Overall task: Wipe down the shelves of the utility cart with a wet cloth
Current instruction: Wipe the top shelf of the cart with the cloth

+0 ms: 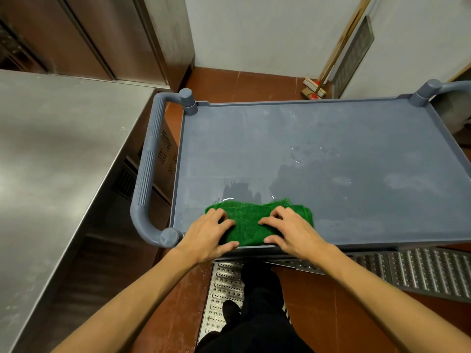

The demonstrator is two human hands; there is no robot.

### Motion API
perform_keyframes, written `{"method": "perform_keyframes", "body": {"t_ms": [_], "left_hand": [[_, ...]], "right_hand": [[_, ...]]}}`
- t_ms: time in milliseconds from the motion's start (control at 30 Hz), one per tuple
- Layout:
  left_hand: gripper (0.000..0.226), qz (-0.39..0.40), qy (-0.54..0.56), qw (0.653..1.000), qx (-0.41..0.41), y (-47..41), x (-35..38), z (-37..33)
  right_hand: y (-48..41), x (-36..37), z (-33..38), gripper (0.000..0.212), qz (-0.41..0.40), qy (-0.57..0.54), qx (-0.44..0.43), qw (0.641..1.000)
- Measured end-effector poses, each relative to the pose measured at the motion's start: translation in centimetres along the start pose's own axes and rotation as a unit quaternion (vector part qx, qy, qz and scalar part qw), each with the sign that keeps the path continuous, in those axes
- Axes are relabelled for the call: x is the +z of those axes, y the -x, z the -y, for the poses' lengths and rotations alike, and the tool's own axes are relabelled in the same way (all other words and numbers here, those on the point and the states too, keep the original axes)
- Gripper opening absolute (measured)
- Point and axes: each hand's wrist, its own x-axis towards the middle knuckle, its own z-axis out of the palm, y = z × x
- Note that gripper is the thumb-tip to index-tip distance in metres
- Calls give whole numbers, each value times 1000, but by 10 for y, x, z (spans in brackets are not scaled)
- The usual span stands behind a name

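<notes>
Grip: left hand [207, 234], right hand [293, 231] both clutch folded green cloth [247, 221] at near edge of grey plastic cart shelf [305, 149] — push away, overlapping strokes.

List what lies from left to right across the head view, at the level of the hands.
Stainless steel counter → ribbed grey plastic cart handle → left hand → right hand → bare grey shelf top. The green wet cloth spans under both hands, so it has no single place.
</notes>
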Motion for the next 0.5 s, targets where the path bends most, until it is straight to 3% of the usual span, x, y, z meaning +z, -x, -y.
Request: {"method": "perform_keyframes", "body": {"t_ms": [167, 500], "left_hand": [[59, 25, 1, 1000, -12, -10, -4, -1], [53, -21, -50, 999, -9, -16, 1, 1]], "right_hand": [[-9, -8, 5, 61, 40, 16, 17, 999], [-21, -3, 13, 61, -7, 41, 29, 999]]}}
